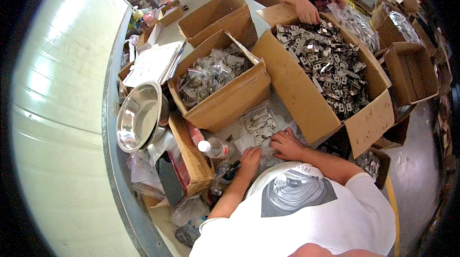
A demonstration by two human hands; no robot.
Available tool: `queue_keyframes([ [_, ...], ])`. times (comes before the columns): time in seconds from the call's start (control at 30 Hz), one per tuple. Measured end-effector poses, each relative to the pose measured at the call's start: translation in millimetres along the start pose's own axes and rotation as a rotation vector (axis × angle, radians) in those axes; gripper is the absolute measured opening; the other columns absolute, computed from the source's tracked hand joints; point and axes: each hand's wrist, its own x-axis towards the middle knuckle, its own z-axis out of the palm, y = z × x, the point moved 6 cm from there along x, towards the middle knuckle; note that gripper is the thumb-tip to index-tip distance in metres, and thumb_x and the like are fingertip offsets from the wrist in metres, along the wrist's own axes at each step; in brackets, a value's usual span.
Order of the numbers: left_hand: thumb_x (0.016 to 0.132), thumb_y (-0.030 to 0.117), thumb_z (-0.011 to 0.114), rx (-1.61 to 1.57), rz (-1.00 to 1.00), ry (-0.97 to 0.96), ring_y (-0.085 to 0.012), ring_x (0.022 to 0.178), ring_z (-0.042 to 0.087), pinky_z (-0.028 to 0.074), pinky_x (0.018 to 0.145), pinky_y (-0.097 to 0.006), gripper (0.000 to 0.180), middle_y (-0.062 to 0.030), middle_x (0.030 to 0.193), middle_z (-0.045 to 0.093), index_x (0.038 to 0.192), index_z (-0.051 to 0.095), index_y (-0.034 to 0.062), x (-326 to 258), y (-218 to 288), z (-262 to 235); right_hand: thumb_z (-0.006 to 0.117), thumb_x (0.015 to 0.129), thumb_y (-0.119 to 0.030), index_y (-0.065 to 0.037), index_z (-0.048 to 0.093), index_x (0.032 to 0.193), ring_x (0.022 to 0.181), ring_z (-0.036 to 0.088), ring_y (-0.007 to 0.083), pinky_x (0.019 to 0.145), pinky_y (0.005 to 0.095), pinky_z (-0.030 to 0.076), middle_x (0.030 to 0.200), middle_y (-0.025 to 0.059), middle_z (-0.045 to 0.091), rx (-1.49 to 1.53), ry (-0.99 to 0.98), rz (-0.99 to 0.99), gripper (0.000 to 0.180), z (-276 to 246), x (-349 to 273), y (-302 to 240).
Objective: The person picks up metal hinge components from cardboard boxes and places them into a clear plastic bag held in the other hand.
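Low in front of my body, my left hand [250,157] rests over clear plastic at the table, its fingers bent together; what they hold, if anything, is hidden. Close to its right, my right hand [286,145] lies palm down with its fingers somewhat apart, touching the clear plastic. Just beyond both hands is a small pile of flat silver metal parts [259,122] on the table. A clear plastic bottle with a white cap [215,147] lies to the left of my left hand.
A large carton [302,94] heaped with metal parts [330,65] stands at right, where a co-worker's hand [307,11] reaches its far edge. Left of it, a carton [235,99] holds bagged parts [211,75]. Steel bowls [139,117] and papers [153,65] sit further left.
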Motion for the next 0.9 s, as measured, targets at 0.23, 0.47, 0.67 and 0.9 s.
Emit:
queue_keyframes([
  [0.23,0.079,0.003,0.062,-0.085,-0.127,0.286,-0.0313,0.081,0.06,0.048,0.071,-0.04,0.011,-0.0137,0.086,0.063,0.09,0.062,0.0033,73,35,-57,0.066,0.074,-0.016,-0.011,0.058,0.092,0.094,0.054,0.0262,0.083,0.0405,0.036,0.098,0.0078,0.056,-0.037,0.498,0.101,0.02,-74,38,-33],
  [0.47,0.079,0.002,0.063,-0.146,-0.024,0.459,-0.0296,0.074,0.059,0.048,0.067,-0.037,0.006,-0.0122,0.08,0.061,0.085,0.062,0.002,139,67,-137,0.067,0.074,-0.011,-0.01,0.059,0.087,0.092,0.054,0.0233,0.083,0.0364,0.035,0.095,0.0058,0.055,0.08,0.631,0.102,0.015,-159,76,-46],
  [0.67,0.08,0.001,0.063,-0.226,0.035,0.397,-0.0258,0.07,0.057,0.047,0.063,-0.033,0.005,-0.0111,0.078,0.059,0.083,0.059,0.0017,149,94,-160,0.067,0.072,-0.014,-0.011,0.059,0.083,0.093,0.052,0.0209,0.083,0.036,0.033,0.1,0.0035,0.053,0.02,0.608,-0.022,0.014,-197,71,-66],
  [0.9,0.077,-0.001,0.063,-0.385,0.005,0.259,-0.0264,0.071,0.056,0.047,0.061,-0.033,0.008,-0.0109,0.079,0.059,0.083,0.058,0.0022,146,118,-153,0.067,0.072,-0.009,-0.01,0.058,0.087,0.099,0.049,0.0228,0.085,0.0387,0.031,0.105,0.005,0.051,0.04,0.548,0.005,0.017,-211,42,-76],
])
